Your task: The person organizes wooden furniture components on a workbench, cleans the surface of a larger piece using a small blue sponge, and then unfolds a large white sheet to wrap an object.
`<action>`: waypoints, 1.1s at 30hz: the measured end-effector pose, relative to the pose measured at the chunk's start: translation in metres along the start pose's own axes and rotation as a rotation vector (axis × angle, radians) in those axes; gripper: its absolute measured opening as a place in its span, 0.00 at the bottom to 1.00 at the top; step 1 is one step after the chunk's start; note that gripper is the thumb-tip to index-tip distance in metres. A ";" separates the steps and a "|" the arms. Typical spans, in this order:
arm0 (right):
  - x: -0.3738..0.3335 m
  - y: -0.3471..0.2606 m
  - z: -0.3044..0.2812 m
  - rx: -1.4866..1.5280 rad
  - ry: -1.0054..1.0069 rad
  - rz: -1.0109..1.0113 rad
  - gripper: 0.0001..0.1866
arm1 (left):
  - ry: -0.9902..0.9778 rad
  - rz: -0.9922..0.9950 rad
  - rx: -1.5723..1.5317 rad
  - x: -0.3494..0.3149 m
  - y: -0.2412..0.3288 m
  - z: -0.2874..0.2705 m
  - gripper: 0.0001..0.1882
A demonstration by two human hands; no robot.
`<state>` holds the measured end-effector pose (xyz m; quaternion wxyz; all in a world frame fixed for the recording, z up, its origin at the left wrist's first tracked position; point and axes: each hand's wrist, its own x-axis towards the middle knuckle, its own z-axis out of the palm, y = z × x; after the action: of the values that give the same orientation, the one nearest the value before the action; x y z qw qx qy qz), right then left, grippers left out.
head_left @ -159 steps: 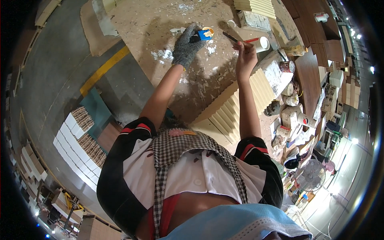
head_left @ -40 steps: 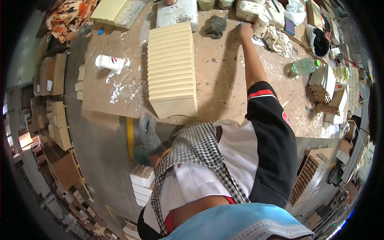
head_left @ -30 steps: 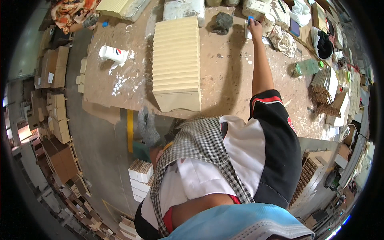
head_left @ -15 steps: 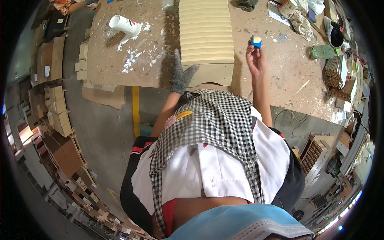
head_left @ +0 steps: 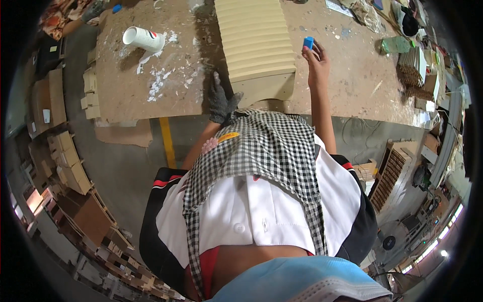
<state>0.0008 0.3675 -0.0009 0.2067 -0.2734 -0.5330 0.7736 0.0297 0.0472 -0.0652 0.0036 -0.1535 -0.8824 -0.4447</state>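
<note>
A long cream-coloured wooden piece with ridged slats across it (head_left: 255, 43) lies on the worktable, its plain near end toward me. My left hand (head_left: 221, 103), in a grey knitted glove, is beside the near left corner, fingers apart and holding nothing. Whether its thumb touches the wood I cannot tell. To the right of the slatted piece, my bare right hand (head_left: 318, 64) pinches a small blue block-like object (head_left: 308, 44) between thumb and fingers, above the tabletop. What kind of object it is does not show clearly.
On the paint-spotted worktable (head_left: 365, 83), a white paper cup (head_left: 143, 39) leans over at the left. A green plastic bottle (head_left: 396, 45) and stacked strips (head_left: 411, 65) are at the right. Another person's gloved hand (head_left: 93, 11) shows at the far left.
My right hand has turned the blue object: its pale face showed before, and a blue side shows now. My left hand has slipped slightly off the slatted piece's edge. The whole view has shifted.
</note>
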 end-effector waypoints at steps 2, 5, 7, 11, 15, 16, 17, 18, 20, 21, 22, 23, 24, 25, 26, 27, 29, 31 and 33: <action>-0.007 0.000 -0.006 -0.478 -0.048 -0.212 0.25 | -0.052 0.022 0.118 0.007 0.008 -0.004 0.57; -0.007 -0.002 -0.013 -0.751 -0.097 -0.462 0.23 | -0.076 0.033 0.198 0.014 0.019 -0.008 0.57; -0.005 -0.004 -0.011 -0.724 -0.108 -0.545 0.23 | -0.072 0.028 0.225 0.015 0.020 -0.006 0.56; -0.003 -0.020 0.004 -0.810 -0.251 -0.698 0.25 | -0.014 0.006 0.280 -0.004 -0.003 0.009 0.53; 0.003 -0.021 -0.001 -0.961 -0.332 -0.745 0.27 | 0.007 0.019 0.164 -0.001 0.000 0.012 0.53; 0.004 -0.022 -0.003 -0.972 -0.287 -0.735 0.26 | 0.016 0.018 0.170 -0.001 0.002 0.012 0.53; 0.004 -0.023 -0.005 -0.982 -0.244 -0.722 0.26 | 0.031 -0.017 0.210 -0.005 0.003 0.013 0.53; 0.004 -0.026 -0.006 -0.984 -0.265 -0.701 0.25 | 0.046 -0.052 0.250 -0.008 0.004 0.014 0.54; 0.003 -0.026 -0.006 -0.976 -0.335 -0.727 0.25 | 0.082 -0.032 0.280 -0.011 -0.001 0.016 0.54; 0.003 -0.025 -0.006 -0.975 -0.397 -0.749 0.25 | 0.110 -0.008 0.305 -0.011 -0.004 0.018 0.54; 0.007 -0.019 -0.007 -0.955 -0.363 -0.786 0.24 | 0.115 -0.008 0.310 -0.012 -0.006 0.019 0.54; 0.009 -0.021 -0.009 -0.953 -0.368 -0.786 0.24 | 0.148 -0.009 0.314 -0.015 -0.006 0.022 0.53; 0.011 -0.023 -0.010 -0.931 -0.335 -0.783 0.24 | 0.180 -0.009 0.318 -0.018 -0.006 0.024 0.52; 0.013 -0.026 -0.011 -0.910 -0.302 -0.778 0.25 | 0.181 -0.012 0.321 -0.019 -0.006 0.026 0.52; 0.014 -0.028 -0.012 -0.922 -0.323 -0.764 0.24 | 0.181 -0.016 0.371 -0.022 -0.007 0.027 0.52; 0.016 -0.029 -0.011 -0.922 -0.323 -0.760 0.24 | 0.181 -0.020 0.422 -0.025 -0.009 0.028 0.51; 0.020 -0.029 -0.008 -0.918 -0.526 -0.763 0.22 | 0.131 -0.032 0.419 -0.022 -0.008 0.025 0.51; 0.023 -0.027 -0.013 -0.932 -0.478 -0.748 0.22 | 0.084 -0.042 0.416 -0.019 0.001 0.022 0.50; 0.031 -0.024 -0.017 -1.012 -0.280 -0.722 0.23 | 0.104 -0.018 0.337 -0.014 0.012 0.020 0.50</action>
<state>-0.0110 0.4067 0.0106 0.2280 -0.0364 -0.9131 0.3361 0.0493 0.0658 -0.0700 0.0711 -0.1193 -0.9444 -0.2979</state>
